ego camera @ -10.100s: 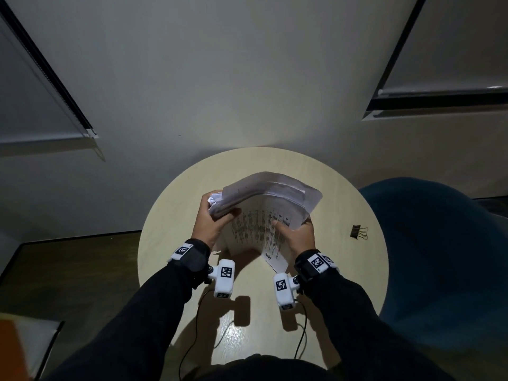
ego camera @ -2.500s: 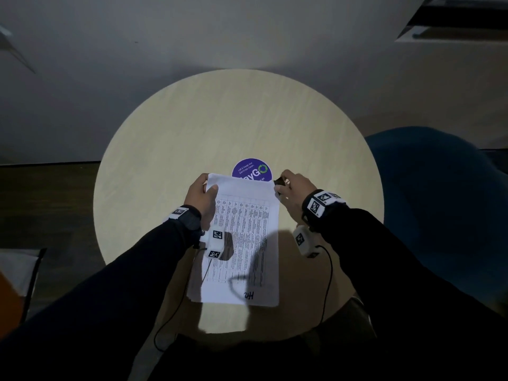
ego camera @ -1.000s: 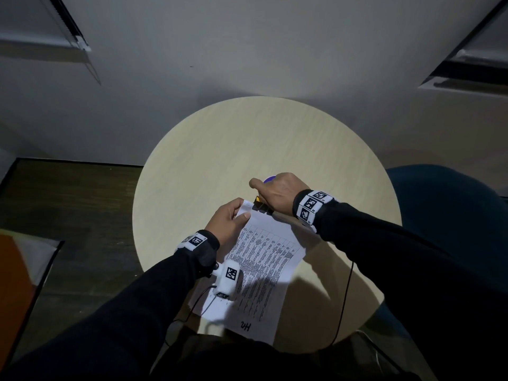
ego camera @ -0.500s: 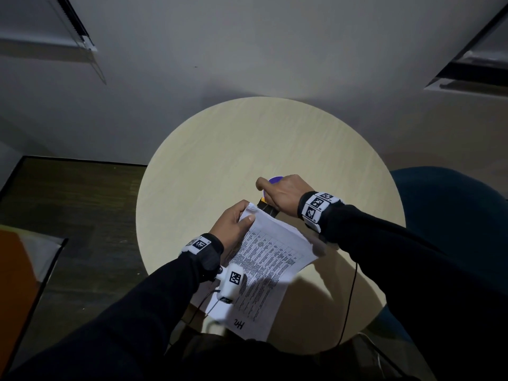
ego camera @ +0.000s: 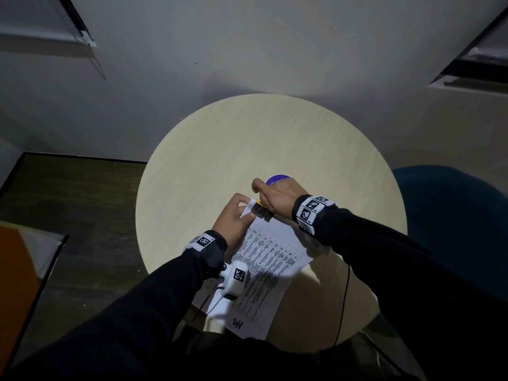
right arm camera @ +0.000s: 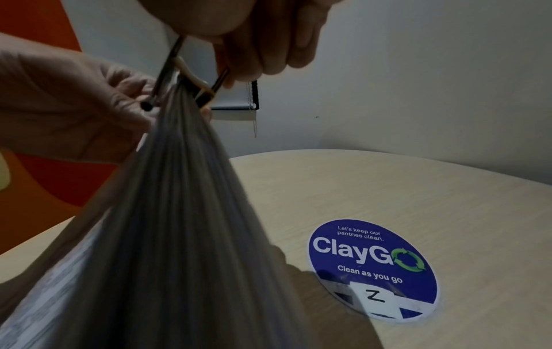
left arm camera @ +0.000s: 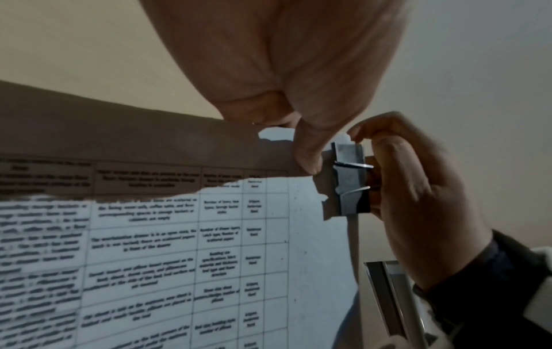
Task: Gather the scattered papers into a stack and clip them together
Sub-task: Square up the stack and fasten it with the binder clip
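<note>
The round table (ego camera: 275,138) lies under both hands, with a purple sticker (right arm camera: 373,266) on it just beyond the right hand's knuckles. The papers (ego camera: 272,259) are already gathered into one stack, lifted at the far end and trailing back toward the person's body, so the gathering looks done and the clipping is the step in hand. The left hand (ego camera: 233,218) pinches the stack's top corner, thumb on the printed face and fingers (right arm camera: 89,106) curled behind, right beside the clip. The right hand (ego camera: 277,196) is curled round the binder clip (ego camera: 261,211), thumb and fingers squeezing its wire handles from either side; in the right wrist view the jaws stand spread in a V with the paper edges running up between them. In the left wrist view the clip's black body sits across the stack's edge, touching the left thumb's tip. How deep the sheets sit inside the jaws cannot be told. The next move, as I judge it, calls for pushing the clip fully over the edge while the left fingers keep the sheets square, then easing the squeeze so the jaws bite. The risk is that an outer sheet slips out of the jaws as they shut.
</note>
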Action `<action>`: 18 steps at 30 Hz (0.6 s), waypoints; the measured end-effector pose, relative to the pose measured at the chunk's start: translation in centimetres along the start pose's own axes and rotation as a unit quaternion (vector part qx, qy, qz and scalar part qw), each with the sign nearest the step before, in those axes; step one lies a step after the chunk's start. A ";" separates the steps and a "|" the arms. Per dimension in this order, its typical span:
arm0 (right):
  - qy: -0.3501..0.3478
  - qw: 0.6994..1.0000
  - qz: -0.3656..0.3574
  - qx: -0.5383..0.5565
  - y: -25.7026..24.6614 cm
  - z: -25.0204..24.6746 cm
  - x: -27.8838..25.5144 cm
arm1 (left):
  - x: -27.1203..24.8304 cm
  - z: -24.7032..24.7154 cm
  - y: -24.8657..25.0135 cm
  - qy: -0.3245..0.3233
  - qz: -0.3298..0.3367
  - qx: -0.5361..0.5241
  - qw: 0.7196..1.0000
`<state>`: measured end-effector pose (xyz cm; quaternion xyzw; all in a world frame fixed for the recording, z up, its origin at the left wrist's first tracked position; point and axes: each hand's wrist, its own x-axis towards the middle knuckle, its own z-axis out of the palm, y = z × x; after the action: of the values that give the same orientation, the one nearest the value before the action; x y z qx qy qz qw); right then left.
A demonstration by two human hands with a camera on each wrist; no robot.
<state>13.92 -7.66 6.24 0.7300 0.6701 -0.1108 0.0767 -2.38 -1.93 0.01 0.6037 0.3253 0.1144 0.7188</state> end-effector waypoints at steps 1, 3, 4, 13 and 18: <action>0.001 1.000 -0.004 -0.006 -0.1 0.2 0.1 | 0.1 0.0 -0.2 0.001 -0.002 -0.003 1.000; -0.008 1.000 -0.007 -0.012 -0.3 0.5 0.2 | 0.1 -0.2 -0.6 -0.001 -0.004 0.000 1.000; -0.011 1.000 -0.006 -0.012 -0.4 0.6 0.2 | 0.1 -0.2 -0.9 0.001 -0.005 0.003 1.000; -0.032 0.998 -0.027 -0.037 -1.6 1.6 0.7 | -0.3 -0.7 -2.5 0.030 -0.004 -0.072 0.997; -0.048 0.998 -0.024 -0.012 -1.4 2.2 1.3 | 0.0 -1.0 -3.1 0.053 0.000 -0.070 0.996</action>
<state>12.46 -6.90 3.85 0.7067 0.6839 -0.1393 0.1154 -3.71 -1.94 -2.93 0.5448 0.3543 0.1683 0.7412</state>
